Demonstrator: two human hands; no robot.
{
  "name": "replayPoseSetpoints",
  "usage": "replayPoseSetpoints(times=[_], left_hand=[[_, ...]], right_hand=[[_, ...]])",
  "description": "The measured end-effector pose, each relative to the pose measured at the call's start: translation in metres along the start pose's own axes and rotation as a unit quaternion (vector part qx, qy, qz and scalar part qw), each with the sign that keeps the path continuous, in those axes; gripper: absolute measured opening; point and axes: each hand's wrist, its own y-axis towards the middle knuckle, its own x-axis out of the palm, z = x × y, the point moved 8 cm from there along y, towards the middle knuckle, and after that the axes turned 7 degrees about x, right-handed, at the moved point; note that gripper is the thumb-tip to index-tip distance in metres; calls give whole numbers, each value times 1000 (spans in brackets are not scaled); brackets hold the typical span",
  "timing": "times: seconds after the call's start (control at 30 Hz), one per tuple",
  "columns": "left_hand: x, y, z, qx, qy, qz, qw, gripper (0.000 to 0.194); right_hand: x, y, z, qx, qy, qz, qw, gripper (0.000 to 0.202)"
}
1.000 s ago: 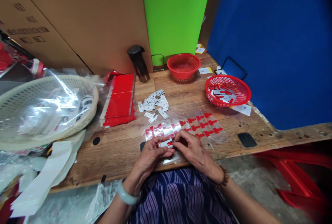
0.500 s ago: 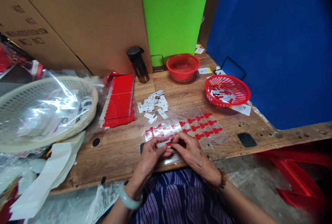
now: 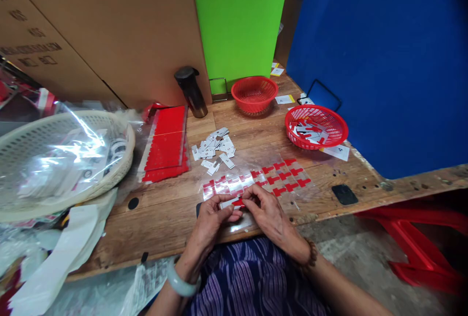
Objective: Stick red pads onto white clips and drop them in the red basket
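Between thumb and fingers, my left hand point(image 3: 215, 216) holds a small white card piece point(image 3: 227, 204) near the table's front edge. My right hand point(image 3: 267, 211) pinches a red sticker point(image 3: 238, 202) that lies against the card's right end. Under and beyond both hands lies a clear plastic sheet point(image 3: 307, 191) carrying rows of red T-shaped stickers point(image 3: 273, 179). A loose pile of white card pieces point(image 3: 219, 145) with small cut-outs rests just past the sheet. My fingers partly cover the card and the sticker.
A red basket point(image 3: 345, 133) of white-and-red pieces stands right, another red basket point(image 3: 255, 106) behind. Left are red sticker sheets point(image 3: 166, 140) and a large cream basket point(image 3: 129, 152) with plastic-bagged pieces. A dark bottle point(image 3: 192, 92) stands before the cardboard point(image 3: 146, 28).
More of the red sticker shows between my hands, against the white card. Both hands stay nearly in place, and the whole view has shifted slightly.
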Motion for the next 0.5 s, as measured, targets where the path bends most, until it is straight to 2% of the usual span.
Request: replayPoseSetpoints(times=[0.3, 0.5], left_hand=[[-4, 3, -5, 0, -8, -7, 1000, 39], [-2, 2, -6, -5, -7, 8, 1000, 38]], right_hand=[[3, -1, -8, -55, -119, 39, 991, 12], [4, -6, -15, -58, -176, 41, 982, 13]])
